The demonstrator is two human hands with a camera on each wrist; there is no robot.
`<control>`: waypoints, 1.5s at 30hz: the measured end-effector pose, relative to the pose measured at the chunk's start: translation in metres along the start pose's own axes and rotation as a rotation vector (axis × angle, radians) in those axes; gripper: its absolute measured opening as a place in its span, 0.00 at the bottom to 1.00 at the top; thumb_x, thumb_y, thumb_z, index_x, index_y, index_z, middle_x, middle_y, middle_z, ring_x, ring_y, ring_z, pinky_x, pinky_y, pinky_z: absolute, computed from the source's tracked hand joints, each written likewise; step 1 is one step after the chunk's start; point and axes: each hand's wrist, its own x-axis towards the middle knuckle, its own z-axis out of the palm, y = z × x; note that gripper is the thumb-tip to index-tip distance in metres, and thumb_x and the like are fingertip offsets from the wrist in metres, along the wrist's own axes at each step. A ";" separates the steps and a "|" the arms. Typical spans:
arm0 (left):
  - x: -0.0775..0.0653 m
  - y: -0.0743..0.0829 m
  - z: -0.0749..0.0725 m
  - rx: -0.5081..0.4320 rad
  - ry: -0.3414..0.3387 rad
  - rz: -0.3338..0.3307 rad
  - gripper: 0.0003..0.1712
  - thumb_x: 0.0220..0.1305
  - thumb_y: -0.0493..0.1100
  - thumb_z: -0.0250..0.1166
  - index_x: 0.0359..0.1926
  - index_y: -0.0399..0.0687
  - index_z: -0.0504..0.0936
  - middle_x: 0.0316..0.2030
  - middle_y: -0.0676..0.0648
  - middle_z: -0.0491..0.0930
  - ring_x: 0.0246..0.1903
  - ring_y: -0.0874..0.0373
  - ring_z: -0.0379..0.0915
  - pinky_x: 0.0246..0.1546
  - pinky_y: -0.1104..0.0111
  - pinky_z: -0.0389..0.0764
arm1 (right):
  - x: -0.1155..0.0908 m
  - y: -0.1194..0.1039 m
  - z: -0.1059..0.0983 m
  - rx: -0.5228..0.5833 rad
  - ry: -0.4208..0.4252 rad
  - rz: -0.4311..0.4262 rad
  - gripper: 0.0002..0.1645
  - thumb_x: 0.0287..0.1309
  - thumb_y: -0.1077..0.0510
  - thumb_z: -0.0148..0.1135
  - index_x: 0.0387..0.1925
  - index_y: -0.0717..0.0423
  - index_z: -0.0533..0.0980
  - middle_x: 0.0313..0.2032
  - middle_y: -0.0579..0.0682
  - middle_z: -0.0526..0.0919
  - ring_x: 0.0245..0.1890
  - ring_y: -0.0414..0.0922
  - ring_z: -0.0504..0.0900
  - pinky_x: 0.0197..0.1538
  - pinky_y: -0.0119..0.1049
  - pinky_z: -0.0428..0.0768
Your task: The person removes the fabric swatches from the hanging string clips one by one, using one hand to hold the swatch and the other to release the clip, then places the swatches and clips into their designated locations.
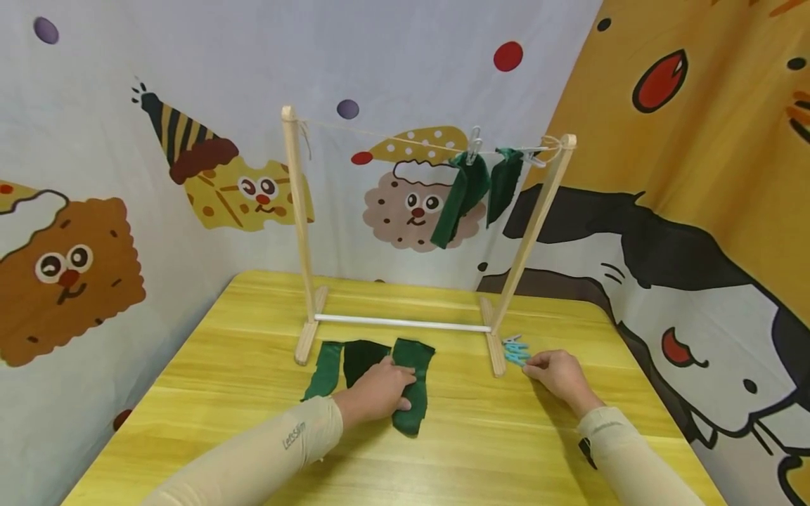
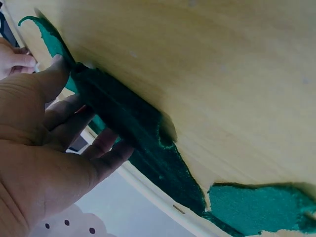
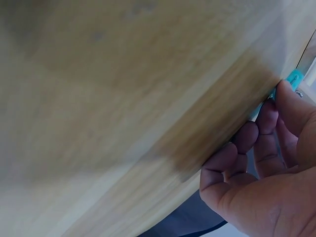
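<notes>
My left hand (image 1: 380, 390) rests on the right-hand green cloth (image 1: 414, 355), its fingers spread over the fabric; the left wrist view shows the thumb (image 2: 55, 79) and fingertips touching it. To the left lie a dark green cloth (image 1: 363, 355) and a lighter green cloth (image 1: 325, 369). On the right, my right hand (image 1: 560, 376) pinches the end of a blue clothespin (image 1: 520, 362) between thumb and forefinger. This blue clip (image 3: 295, 78) is partly hidden by the fingertips in the right wrist view. Several more clothespins (image 1: 514, 346) lie beside it.
A wooden drying rack (image 1: 297, 211) with a white crossbar (image 1: 401, 322) stands on the yellow table (image 1: 493, 450). Two green cloths hang from its string (image 1: 380, 133), a left one (image 1: 465, 197) and a right one (image 1: 504, 184), with a clear clip (image 1: 473, 146) on the left one.
</notes>
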 end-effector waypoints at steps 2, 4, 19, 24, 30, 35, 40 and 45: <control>0.000 0.000 -0.001 -0.019 0.002 -0.010 0.31 0.69 0.55 0.73 0.68 0.47 0.84 0.69 0.50 0.82 0.71 0.53 0.77 0.77 0.50 0.70 | 0.000 0.002 0.001 -0.002 0.006 -0.013 0.13 0.67 0.54 0.73 0.44 0.59 0.91 0.44 0.58 0.93 0.44 0.54 0.89 0.49 0.53 0.87; -0.001 -0.001 -0.002 -0.044 0.012 -0.018 0.31 0.69 0.56 0.74 0.67 0.47 0.84 0.70 0.50 0.81 0.70 0.51 0.77 0.77 0.51 0.71 | 0.001 0.003 0.001 0.004 0.005 -0.016 0.13 0.67 0.54 0.74 0.45 0.60 0.90 0.43 0.57 0.93 0.44 0.55 0.89 0.49 0.54 0.87; -0.002 -0.036 -0.050 -0.156 0.161 -0.054 0.30 0.71 0.52 0.73 0.69 0.46 0.82 0.73 0.42 0.76 0.72 0.42 0.72 0.76 0.47 0.71 | 0.006 0.013 -0.047 0.050 -0.065 -0.001 0.24 0.72 0.50 0.69 0.56 0.67 0.85 0.50 0.63 0.90 0.46 0.56 0.89 0.47 0.49 0.88; 0.002 -0.053 -0.095 -0.129 0.276 -0.089 0.32 0.73 0.52 0.71 0.73 0.45 0.78 0.77 0.40 0.71 0.75 0.38 0.67 0.76 0.46 0.71 | 0.022 0.005 -0.099 0.015 -0.044 0.009 0.34 0.77 0.43 0.63 0.66 0.69 0.78 0.60 0.71 0.84 0.58 0.68 0.84 0.55 0.60 0.85; 0.010 -0.062 -0.155 -0.129 0.445 -0.123 0.33 0.76 0.51 0.69 0.75 0.45 0.75 0.80 0.41 0.66 0.77 0.37 0.62 0.77 0.46 0.69 | 0.034 -0.031 -0.167 -0.005 0.094 0.006 0.39 0.77 0.36 0.59 0.67 0.66 0.78 0.64 0.72 0.81 0.65 0.72 0.77 0.64 0.70 0.77; 0.019 -0.048 -0.194 -0.151 0.605 -0.081 0.33 0.75 0.55 0.69 0.76 0.53 0.75 0.81 0.44 0.65 0.78 0.40 0.60 0.79 0.45 0.65 | 0.033 -0.079 -0.223 -0.031 0.254 -0.017 0.39 0.76 0.35 0.59 0.67 0.63 0.79 0.63 0.72 0.82 0.62 0.70 0.79 0.61 0.69 0.78; 0.038 -0.008 -0.218 -0.218 0.634 -0.070 0.40 0.74 0.64 0.66 0.82 0.67 0.66 0.86 0.47 0.52 0.82 0.39 0.50 0.81 0.41 0.59 | 0.032 -0.138 -0.275 0.008 0.387 -0.027 0.41 0.72 0.30 0.59 0.69 0.56 0.80 0.61 0.63 0.85 0.55 0.57 0.83 0.52 0.46 0.85; 0.062 0.027 -0.227 -0.283 0.649 -0.119 0.47 0.73 0.69 0.63 0.85 0.74 0.55 0.88 0.45 0.41 0.85 0.35 0.40 0.82 0.37 0.54 | 0.026 -0.197 -0.300 0.065 0.504 -0.133 0.35 0.70 0.33 0.65 0.65 0.51 0.84 0.37 0.29 0.86 0.38 0.28 0.78 0.37 0.18 0.74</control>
